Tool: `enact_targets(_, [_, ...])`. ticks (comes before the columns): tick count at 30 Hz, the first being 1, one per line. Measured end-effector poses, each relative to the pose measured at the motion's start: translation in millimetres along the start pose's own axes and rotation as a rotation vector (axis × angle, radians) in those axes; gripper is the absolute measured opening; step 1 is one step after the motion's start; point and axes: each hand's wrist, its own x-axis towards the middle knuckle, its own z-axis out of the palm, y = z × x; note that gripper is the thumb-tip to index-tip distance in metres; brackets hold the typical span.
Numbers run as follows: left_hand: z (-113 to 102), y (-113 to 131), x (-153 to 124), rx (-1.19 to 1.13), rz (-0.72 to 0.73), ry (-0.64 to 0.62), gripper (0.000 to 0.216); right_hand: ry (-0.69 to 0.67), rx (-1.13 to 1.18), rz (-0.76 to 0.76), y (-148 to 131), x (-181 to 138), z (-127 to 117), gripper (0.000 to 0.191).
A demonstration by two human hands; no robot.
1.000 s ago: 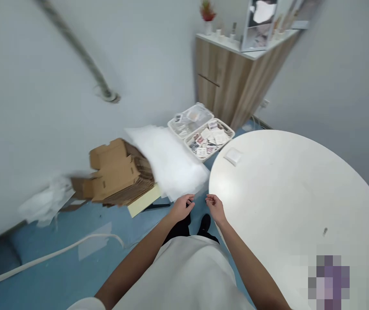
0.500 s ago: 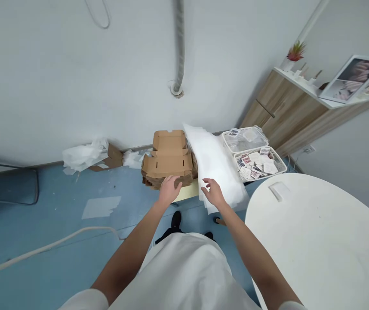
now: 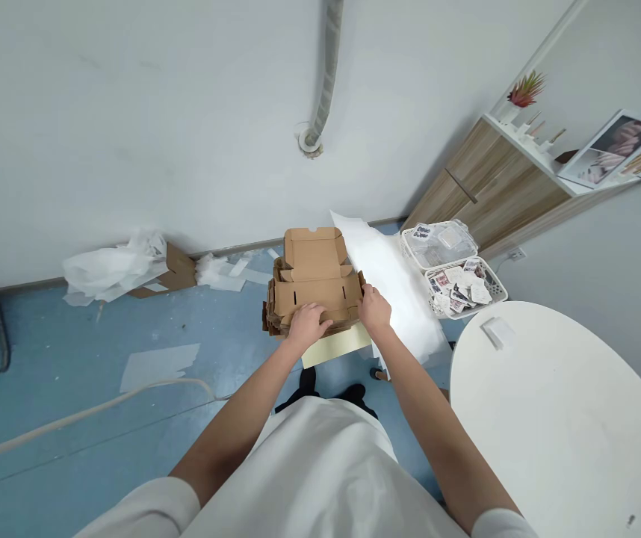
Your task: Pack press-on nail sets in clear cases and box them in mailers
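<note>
A stack of flat brown cardboard boxes (image 3: 312, 280) lies on the blue floor by the wall. My left hand (image 3: 306, 326) rests on the near edge of the top box, fingers curled over it. My right hand (image 3: 375, 308) grips the stack's right near corner. A pile of white foam sheets (image 3: 393, 288) leans just right of the boxes. A pale yellow board (image 3: 336, 345) sticks out under the stack.
Two white baskets (image 3: 455, 265) of small packets sit right of the foam. A round white table (image 3: 556, 418) fills the lower right, a wooden cabinet (image 3: 500, 190) behind it. Crumpled white wrapping (image 3: 110, 265) and a hose (image 3: 74, 422) lie left.
My view swung left from the table to the wall. Both hands reached forward from near my body and came down on the cardboard stack.
</note>
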Motion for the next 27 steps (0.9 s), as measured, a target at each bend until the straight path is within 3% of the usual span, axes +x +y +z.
enact_targets(4, [-2, -7, 3, -0.116, 0.068, 0.03, 0.027, 0.018, 0.048, 0.042, 0, 6, -3, 0.018])
enact_targets(7, [-6, -10, 6, -0.169, 0.143, 0.035, 0.027, 0.013, 0.258, 0.085, 4, 7, -9, 0.021])
enact_targets(11, [-12, -10, 9, -0.14, 0.196, 0.076, 0.028, -0.024, 0.69, 0.098, 7, -2, -16, 0.035])
enact_targets(15, [-24, -5, 7, -0.083, 0.225, 0.144, 0.028, 0.004, 0.965, 0.028, -1, -22, -21, 0.06])
enact_targets(19, [-41, 3, -2, -0.024, 0.234, 0.254, 0.031, -0.037, 1.204, -0.016, -11, -35, -30, 0.068])
enact_targets(25, [-46, 16, -19, -0.055, 0.316, 0.262, 0.031, 0.007, 1.132, 0.114, 1, -34, -55, 0.067])
enact_targets(27, [-41, 21, -25, -0.09, 0.341, 0.23, 0.031, -0.045, 1.073, 0.151, 9, -34, -57, 0.065])
